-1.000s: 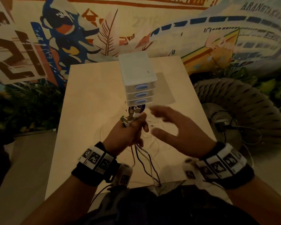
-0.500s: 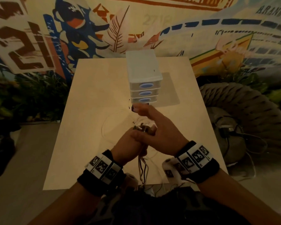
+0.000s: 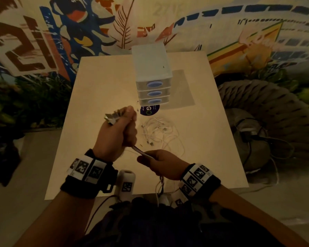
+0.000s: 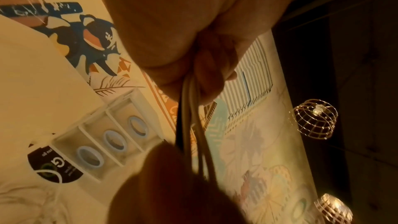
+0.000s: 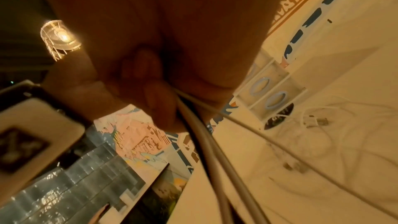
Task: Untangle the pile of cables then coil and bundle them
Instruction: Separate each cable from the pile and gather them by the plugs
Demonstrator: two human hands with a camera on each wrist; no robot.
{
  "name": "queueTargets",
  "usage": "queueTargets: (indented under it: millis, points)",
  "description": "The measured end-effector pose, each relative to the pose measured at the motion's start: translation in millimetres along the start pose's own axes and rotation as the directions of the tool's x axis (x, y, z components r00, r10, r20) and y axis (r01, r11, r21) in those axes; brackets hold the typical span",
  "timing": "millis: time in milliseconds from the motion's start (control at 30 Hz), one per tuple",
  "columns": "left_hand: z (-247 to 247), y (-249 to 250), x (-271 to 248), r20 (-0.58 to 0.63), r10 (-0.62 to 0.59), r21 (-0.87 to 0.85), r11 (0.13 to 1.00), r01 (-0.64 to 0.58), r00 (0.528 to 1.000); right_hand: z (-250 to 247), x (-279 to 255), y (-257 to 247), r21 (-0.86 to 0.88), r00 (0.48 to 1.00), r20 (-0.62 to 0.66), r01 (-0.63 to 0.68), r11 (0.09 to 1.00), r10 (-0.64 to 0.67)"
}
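Note:
My left hand is a raised fist that grips a bunch of cables, with several metal plug ends sticking out of its top. The same cables run taut down to my right hand, which grips them lower, near the table's front edge; their tails hang below it. In the right wrist view the gripped cables are white and dark. A loose tangle of thin white cables lies on the table beyond my right hand.
A white three-drawer box with blue oval handles stands at the table's middle back. A dark round sticker lies in front of it. A grey woven pouf with a dark adapter and cords sits right of the table.
My right hand has dropped from beside the left fist to lower on the cables and closed round them. The left fist has risen, pulling the bunch taut. The white tangle now shows.

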State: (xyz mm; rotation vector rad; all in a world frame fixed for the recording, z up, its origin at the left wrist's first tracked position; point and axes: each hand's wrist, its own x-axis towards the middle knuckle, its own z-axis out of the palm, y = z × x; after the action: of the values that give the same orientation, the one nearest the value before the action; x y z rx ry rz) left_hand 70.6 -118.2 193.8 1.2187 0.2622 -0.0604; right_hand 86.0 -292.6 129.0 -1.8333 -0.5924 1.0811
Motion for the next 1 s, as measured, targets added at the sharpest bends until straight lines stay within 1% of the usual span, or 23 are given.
queueTargets:
  millis: [67, 100, 167, 233, 267, 300, 333, 400, 433, 467, 500, 567, 633, 667, 733, 767, 833, 900, 1000]
  points:
    - [-8, 0, 4, -0.018, -0.015, -0.035, 0.999, 0.014, 1.000, 7, 0, 18, 0.101, 0.999, -0.010, -0.047, 0.994, 0.049]
    - [-12, -2, 6, -0.027, -0.034, -0.038, 0.999, 0.033, 0.999, 10, -1, 27, 0.097, 0.997, -0.008, -0.076, 0.992, 0.078]
    - [-18, -10, 9, -0.041, -0.078, -0.027, 0.997, 0.077, 0.996, 13, -1, 46, -0.018, 0.995, -0.003, -0.103, 0.995, 0.103]
    - [-26, -19, 11, -0.051, -0.114, -0.027, 0.993, 0.113, 0.992, 15, -4, 60, -0.203, 0.998, 0.006, -0.060, 0.977, 0.062]
    - [-31, -22, 13, -0.063, -0.129, -0.035, 0.991, 0.127, 0.990, 15, -4, 64, -0.255, 0.999, 0.013, -0.029, 0.966, 0.033]
    - [-37, -25, 15, -0.074, -0.144, -0.048, 0.989, 0.141, 0.987, 16, -3, 66, -0.261, 1.000, 0.017, -0.009, 0.965, 0.014]
    - [-43, -28, 16, -0.085, -0.160, -0.064, 0.986, 0.155, 0.983, 15, -1, 67, -0.222, 1.000, 0.006, -0.004, 0.975, 0.005]
    - [-53, -32, 20, -0.108, -0.193, -0.093, 0.979, 0.183, 0.975, 11, 10, 65, -0.065, 0.997, -0.074, -0.036, 0.997, 0.032]
    - [-57, -34, 22, -0.120, -0.210, -0.105, 0.975, 0.198, 0.970, 6, 18, 64, -0.023, 0.989, -0.138, -0.047, 0.999, 0.043]
    - [-60, -36, 23, -0.132, -0.226, -0.114, 0.971, 0.212, 0.965, 0, 28, 64, -0.039, 0.975, -0.215, -0.061, 0.997, 0.051]
    - [-62, -39, 25, -0.143, -0.242, -0.122, 0.966, 0.226, 0.960, -6, 39, 65, -0.105, 0.954, -0.296, -0.080, 0.991, 0.046]
    - [-64, -43, 27, -0.148, -0.270, -0.131, 0.959, 0.251, 0.952, -14, 63, 70, -0.275, 0.914, -0.407, -0.131, 0.953, 0.008]
    - [-65, -47, 29, -0.139, -0.292, -0.128, 0.953, 0.276, 0.946, -17, 89, 75, -0.375, 0.894, -0.448, -0.191, 0.907, 0.003]
    - [-66, -49, 31, -0.133, -0.299, -0.121, 0.951, 0.284, 0.945, -18, 101, 78, -0.418, 0.892, -0.451, -0.246, 0.874, 0.035]
    - [-68, -52, 34, -0.119, -0.305, -0.108, 0.950, 0.293, 0.945, -20, 120, 82, -0.500, 0.879, -0.458, -0.379, 0.778, 0.134]
    - [-70, -53, 35, -0.113, -0.309, -0.104, 0.949, 0.298, 0.944, -21, 127, 83, -0.520, 0.866, -0.468, -0.432, 0.737, 0.178]
    - [-74, -55, 38, -0.101, -0.318, -0.098, 0.946, 0.309, 0.943, -22, 135, 86, -0.516, 0.840, -0.489, -0.497, 0.698, 0.236]
    - [-79, -57, 40, -0.086, -0.323, -0.083, 0.945, 0.316, 0.943, -23, 140, 89, -0.495, 0.818, -0.515, -0.529, 0.689, 0.257]
    - [-85, -59, 42, -0.078, -0.328, -0.058, 0.944, 0.324, 0.942, -21, 143, 89, -0.467, 0.807, -0.526, -0.538, 0.702, 0.269]
